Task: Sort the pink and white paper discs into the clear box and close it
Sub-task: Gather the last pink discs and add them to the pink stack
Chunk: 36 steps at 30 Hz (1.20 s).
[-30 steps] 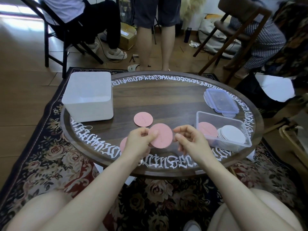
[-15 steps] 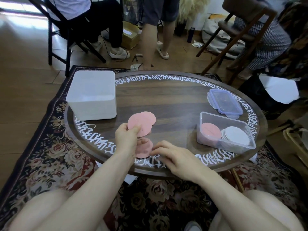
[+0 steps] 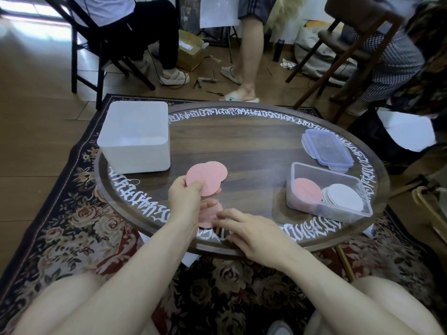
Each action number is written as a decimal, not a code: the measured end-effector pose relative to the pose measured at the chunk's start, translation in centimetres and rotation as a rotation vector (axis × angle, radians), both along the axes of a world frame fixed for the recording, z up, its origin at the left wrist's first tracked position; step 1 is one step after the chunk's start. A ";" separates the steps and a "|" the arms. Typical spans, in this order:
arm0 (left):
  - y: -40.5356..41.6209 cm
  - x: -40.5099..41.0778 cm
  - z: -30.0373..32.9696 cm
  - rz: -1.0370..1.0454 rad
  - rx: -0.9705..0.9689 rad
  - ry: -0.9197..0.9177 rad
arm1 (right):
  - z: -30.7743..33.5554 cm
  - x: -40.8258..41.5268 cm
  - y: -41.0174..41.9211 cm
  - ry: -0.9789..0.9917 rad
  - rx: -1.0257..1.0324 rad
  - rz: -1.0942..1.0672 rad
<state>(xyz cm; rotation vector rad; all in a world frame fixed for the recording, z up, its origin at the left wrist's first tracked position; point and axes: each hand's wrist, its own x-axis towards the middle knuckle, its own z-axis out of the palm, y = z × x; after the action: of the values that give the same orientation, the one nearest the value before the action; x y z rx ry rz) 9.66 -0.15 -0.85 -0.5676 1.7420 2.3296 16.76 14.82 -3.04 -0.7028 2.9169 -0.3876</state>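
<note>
Single head-mounted wide-angle cam, no second view, so no overlap to report. It looks forward and steeply down from above the wearer's lap: bare knees fill the bottom corners, both forearms run up from the bottom edge to the left hand [image 3: 187, 197] and right hand [image 3: 251, 232] near frame centre. The round table [image 3: 254, 146] sits close, mid-frame, its near rim just past the knees. The clear box [image 3: 324, 189] lies right of centre, the white bin [image 3: 135, 139] to the left. Upper frame reaches floor, chair legs and bystanders' legs beyond. Edges bend with lens distortion.
</note>
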 end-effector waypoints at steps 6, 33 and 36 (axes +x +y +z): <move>-0.2 0.0 -0.3 -0.006 -0.015 0.001 | 0.3 0.0 0.2 -0.032 0.015 -0.012; -0.3 -0.4 -0.5 0.019 -0.107 -0.054 | 1.5 0.0 2.1 -0.073 -0.053 -0.351; -0.2 -0.3 -0.5 0.030 -0.076 -0.101 | 0.7 -0.7 1.1 -0.110 -0.166 -0.419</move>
<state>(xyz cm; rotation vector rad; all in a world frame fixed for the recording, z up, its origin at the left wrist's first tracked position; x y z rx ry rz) 9.31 -0.39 -1.31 -0.7155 1.7941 2.2209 16.09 15.89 -2.31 -0.0720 2.9335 -0.6894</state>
